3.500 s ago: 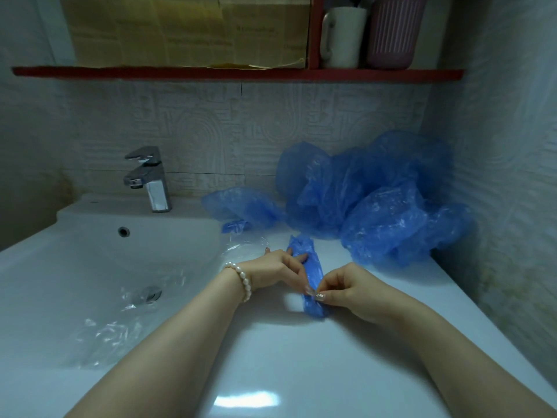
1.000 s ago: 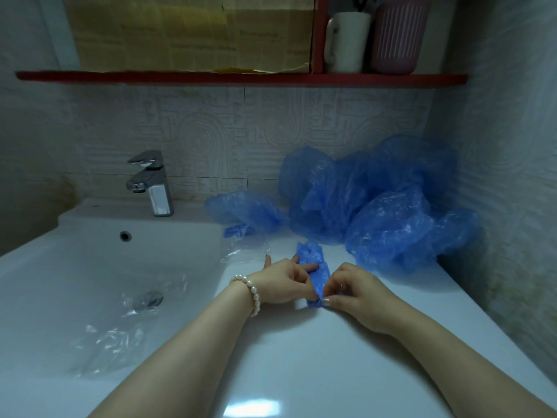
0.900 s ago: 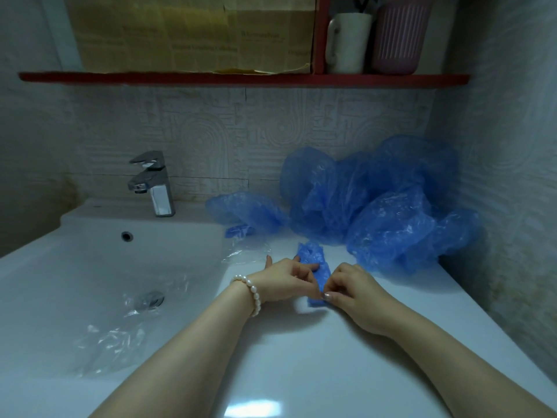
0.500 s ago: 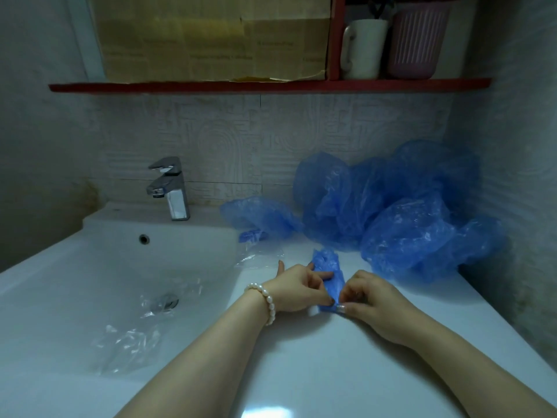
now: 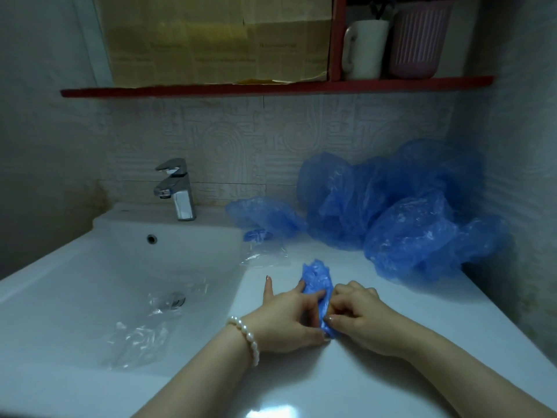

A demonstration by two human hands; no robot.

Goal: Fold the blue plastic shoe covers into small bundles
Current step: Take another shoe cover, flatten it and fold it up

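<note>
A blue plastic shoe cover [image 5: 318, 282], folded into a narrow strip, lies on the white counter [image 5: 391, 381] between my hands. My left hand [image 5: 286, 318] pinches its near end with thumb and fingers, while the little finger sticks out flat on the counter. My right hand [image 5: 358, 318] pinches the same near end from the right, fingers curled. A heap of loose blue shoe covers [image 5: 401, 206] is piled in the back right corner. One more shoe cover [image 5: 262, 214] lies apart to the heap's left, with a small folded blue bundle [image 5: 256, 235] in front of it.
The white sink basin [image 5: 90, 282] is on the left, with clear plastic wrap [image 5: 141, 333] lying in it and a chrome tap [image 5: 177, 188] behind. Another clear wrapper [image 5: 265, 256] lies at the basin's edge. A red shelf [image 5: 271, 87] above holds a white mug [image 5: 364, 49] and pink cup [image 5: 419, 40].
The strip has become shorter as its near end was folded over toward the far end. Both hands stayed on it. The camera view shifted slightly to the left.
</note>
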